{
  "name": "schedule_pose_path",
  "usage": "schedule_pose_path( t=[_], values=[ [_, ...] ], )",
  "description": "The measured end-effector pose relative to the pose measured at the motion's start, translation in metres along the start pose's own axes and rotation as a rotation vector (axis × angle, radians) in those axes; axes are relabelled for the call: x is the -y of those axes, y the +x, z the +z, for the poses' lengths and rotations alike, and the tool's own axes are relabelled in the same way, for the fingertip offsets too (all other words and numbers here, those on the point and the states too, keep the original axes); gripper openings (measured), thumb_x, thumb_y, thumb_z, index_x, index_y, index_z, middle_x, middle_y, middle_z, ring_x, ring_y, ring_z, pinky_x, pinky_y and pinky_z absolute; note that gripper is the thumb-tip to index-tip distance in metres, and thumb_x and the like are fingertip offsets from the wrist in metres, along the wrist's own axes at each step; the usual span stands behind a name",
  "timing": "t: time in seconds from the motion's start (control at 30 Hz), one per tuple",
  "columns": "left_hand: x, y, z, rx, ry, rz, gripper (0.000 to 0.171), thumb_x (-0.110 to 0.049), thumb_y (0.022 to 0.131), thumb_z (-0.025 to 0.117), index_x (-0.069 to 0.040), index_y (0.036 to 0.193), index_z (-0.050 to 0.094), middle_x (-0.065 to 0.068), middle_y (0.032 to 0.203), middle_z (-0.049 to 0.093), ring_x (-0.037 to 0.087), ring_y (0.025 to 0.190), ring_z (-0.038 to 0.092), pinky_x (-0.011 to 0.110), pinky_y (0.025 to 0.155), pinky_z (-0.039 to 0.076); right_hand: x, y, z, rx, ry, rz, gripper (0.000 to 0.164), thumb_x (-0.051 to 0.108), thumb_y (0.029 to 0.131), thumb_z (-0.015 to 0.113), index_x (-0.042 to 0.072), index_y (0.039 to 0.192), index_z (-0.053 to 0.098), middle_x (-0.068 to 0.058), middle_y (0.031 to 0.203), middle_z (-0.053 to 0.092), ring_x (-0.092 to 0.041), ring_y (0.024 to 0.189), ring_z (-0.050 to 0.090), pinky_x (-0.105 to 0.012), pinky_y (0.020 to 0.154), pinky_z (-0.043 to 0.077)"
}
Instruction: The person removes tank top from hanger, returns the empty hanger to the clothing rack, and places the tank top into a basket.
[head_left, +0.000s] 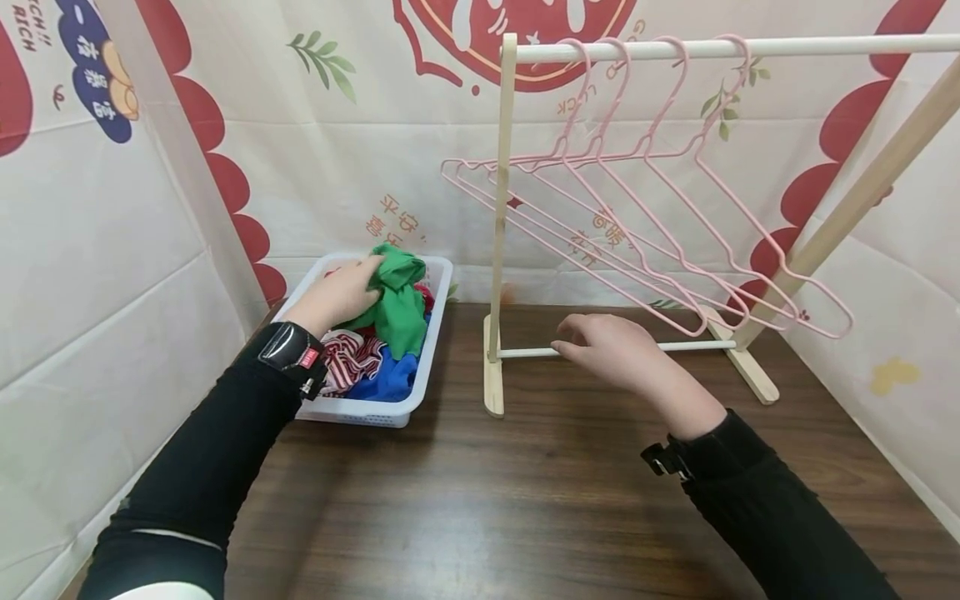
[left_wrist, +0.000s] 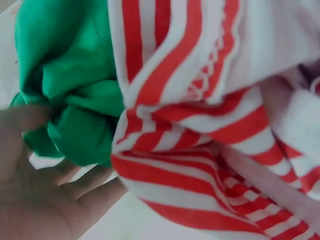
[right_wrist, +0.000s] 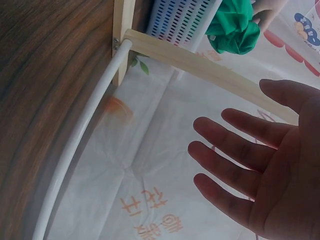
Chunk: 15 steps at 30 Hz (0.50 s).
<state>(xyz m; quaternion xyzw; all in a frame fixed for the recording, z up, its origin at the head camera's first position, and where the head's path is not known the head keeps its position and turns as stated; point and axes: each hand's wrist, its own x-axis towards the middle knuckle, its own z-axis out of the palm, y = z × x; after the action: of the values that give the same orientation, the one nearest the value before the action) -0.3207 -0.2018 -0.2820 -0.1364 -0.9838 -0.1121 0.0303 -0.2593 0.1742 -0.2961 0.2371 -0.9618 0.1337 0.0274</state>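
Observation:
My left hand [head_left: 347, 292] grips a green garment [head_left: 401, 312] over the white basket [head_left: 442, 333], with fingers curled into the cloth. In the left wrist view the green cloth [left_wrist: 75, 85] bunches against the thumb and fingers, beside a red-and-white striped garment [left_wrist: 170, 175]. Blue cloth [head_left: 386, 379] and the striped garment lie lower in the basket. My right hand [head_left: 611, 346] hovers in front of the rack's lower white bar [head_left: 528, 353], holding nothing. Its fingers are spread and relaxed in the right wrist view.
A wooden rack [head_left: 502, 208] stands right of the basket. Several pink hangers [head_left: 652, 158] hang from its top white rail [head_left: 810, 47]. Printed cloth walls [head_left: 360, 150] enclose the brown tabletop [head_left: 525, 500] at the back and sides.

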Motion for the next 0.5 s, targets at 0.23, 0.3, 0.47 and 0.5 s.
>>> schedule_pose_path(
  t=[0.23,0.3,0.47,0.5],
  values=[
    [-0.010,-0.003,0.012,0.302,-0.077,-0.035,0.084,-0.061,0.084,0.041,-0.006,0.143,0.016,0.020,0.140,0.029,0.036,0.126,0.029,0.052,0.099,0.023,-0.004,0.002,0.006,0.024,-0.008,0.006,0.032,0.045,0.087,0.049,0.019,0.101,0.060,0.005,0.091,0.061,-0.013,0.082,0.057,-0.037,0.071,0.044],
    [-0.013,-0.003,0.013,0.341,-0.054,-0.037,0.088,-0.061,0.081,0.048,-0.004,0.141,0.018,0.020,0.138,0.033,0.034,0.123,0.034,0.052,0.098,0.026,-0.005,0.002,0.006,0.025,-0.021,0.001,0.031,0.045,0.087,0.049,0.019,0.101,0.060,0.005,0.092,0.061,-0.014,0.083,0.057,-0.037,0.072,0.044],
    [-0.017,-0.002,0.015,0.398,0.066,-0.011,0.080,-0.042,0.085,0.056,-0.002,0.141,0.016,0.023,0.137,0.033,0.035,0.125,0.032,0.052,0.099,0.025,-0.005,0.003,0.006,0.023,-0.037,0.002,0.033,0.043,0.087,0.049,0.017,0.103,0.061,0.003,0.092,0.061,-0.015,0.085,0.057,-0.038,0.073,0.044],
    [-0.018,-0.003,0.014,0.406,0.086,-0.010,0.080,-0.041,0.085,0.056,-0.002,0.142,0.015,0.023,0.139,0.030,0.036,0.126,0.030,0.053,0.099,0.024,-0.006,0.003,0.006,0.026,-0.041,0.005,0.034,0.043,0.087,0.049,0.016,0.104,0.061,0.003,0.093,0.061,-0.015,0.085,0.057,-0.038,0.073,0.044]
  ],
)
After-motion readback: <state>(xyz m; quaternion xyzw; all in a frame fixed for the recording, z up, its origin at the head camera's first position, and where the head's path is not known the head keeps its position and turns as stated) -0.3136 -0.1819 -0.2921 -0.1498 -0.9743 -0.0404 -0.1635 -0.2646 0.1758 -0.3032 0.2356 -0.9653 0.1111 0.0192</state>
